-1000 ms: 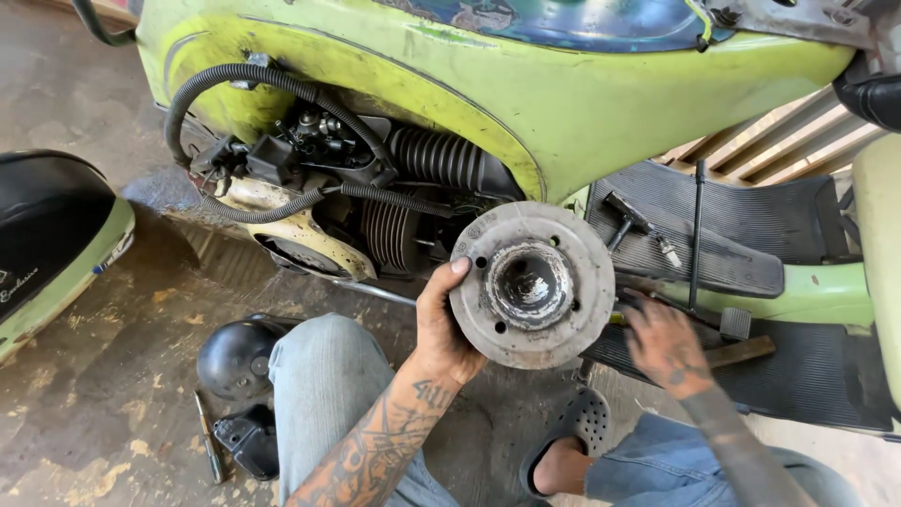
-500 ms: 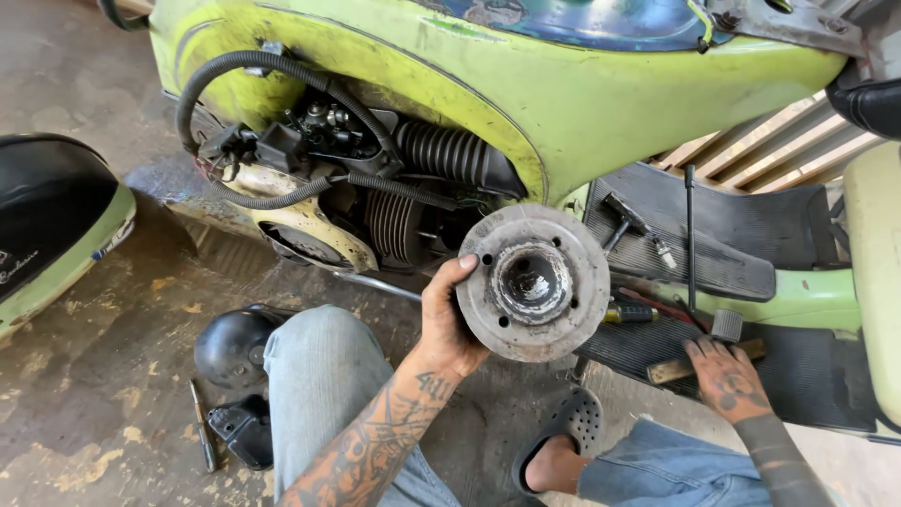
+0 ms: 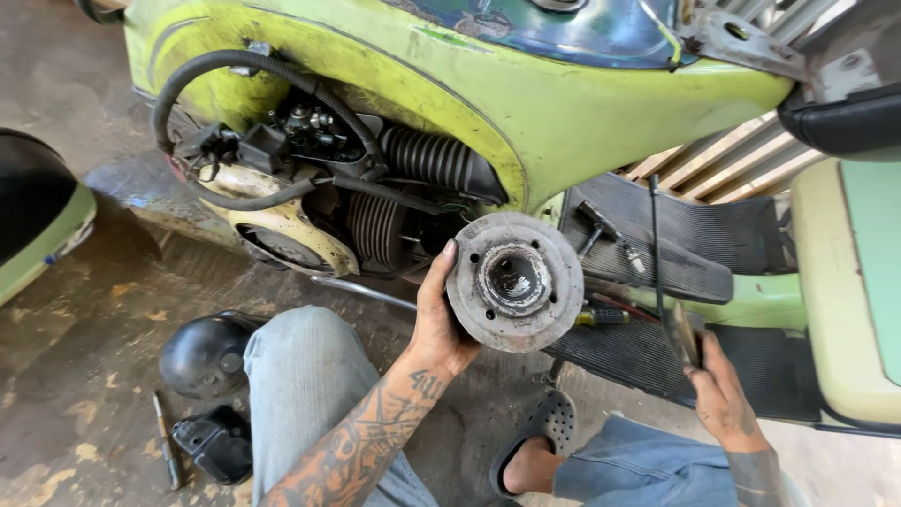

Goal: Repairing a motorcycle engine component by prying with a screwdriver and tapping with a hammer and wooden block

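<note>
My left hand (image 3: 434, 324) grips the left rim of a round grey metal brake drum (image 3: 515, 281), held up with its hollow hub facing me, in front of the exposed engine (image 3: 375, 188) of a green scooter (image 3: 563, 103). My right hand (image 3: 721, 399) is lower right, closed around a thin flat metal tool (image 3: 682, 333) picked off the black rubber floor mat (image 3: 751, 357). My knees in jeans sit below both hands.
A black rounded cover (image 3: 202, 355) and a small black part (image 3: 218, 443) lie on the dirty concrete floor at lower left, beside a thin tool (image 3: 166, 451). Another black and green panel (image 3: 38, 211) rests at far left. A screwdriver (image 3: 601, 317) lies behind the drum.
My right hand moved right and down along the floor mat and closed on the flat tool. The drum shifted slightly right and lower in my left hand.
</note>
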